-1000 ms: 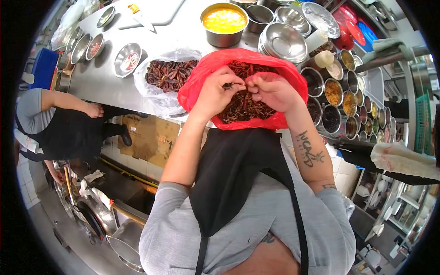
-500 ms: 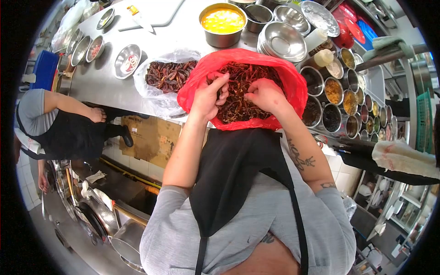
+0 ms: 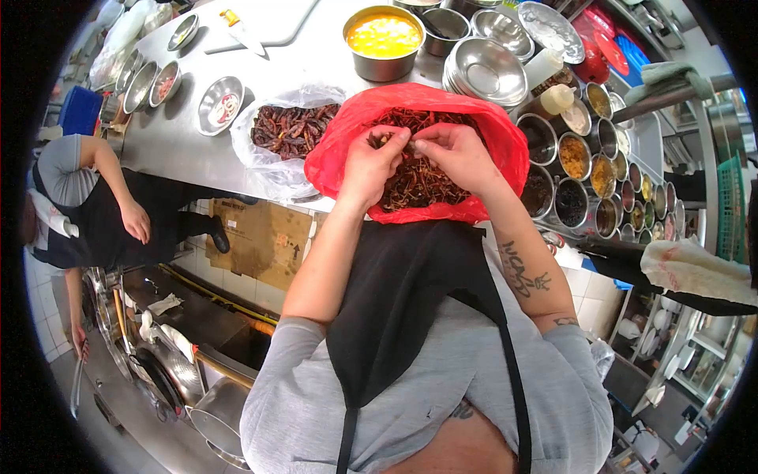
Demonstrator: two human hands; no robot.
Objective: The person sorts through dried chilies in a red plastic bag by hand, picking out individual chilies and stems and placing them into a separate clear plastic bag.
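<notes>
A red plastic bag [image 3: 509, 162] full of thin, dark red dried chillies [image 3: 418, 191] lies open at the table's near edge. Over its mouth, the fingertips of my two hands meet. My left hand [image 3: 374, 170] is closed, with dark dried chilli showing between thumb and fingers. My right hand [image 3: 462, 158] pinches at the same spot, against the left thumb; the small piece between the fingertips is mostly hidden. To the left, a clear plastic bag [image 3: 276, 175] holds larger, darker dried chillies [image 3: 288, 133] and touches the red bag.
Behind stand a pot of yellow liquid [image 3: 385, 62] and stacked steel bowls [image 3: 485, 71]. Several seasoning tins [image 3: 575, 156] crowd the right. A knife [image 3: 243, 35] lies by a white cutting board [image 3: 276, 24]. A co-worker in a black apron [image 3: 103, 217] stands at left by the woks.
My hands have come together above the red bag; the right rose from the chillies to meet the left. The co-worker's arm has swung away from the table, and a ladle-like handle shows lower left.
</notes>
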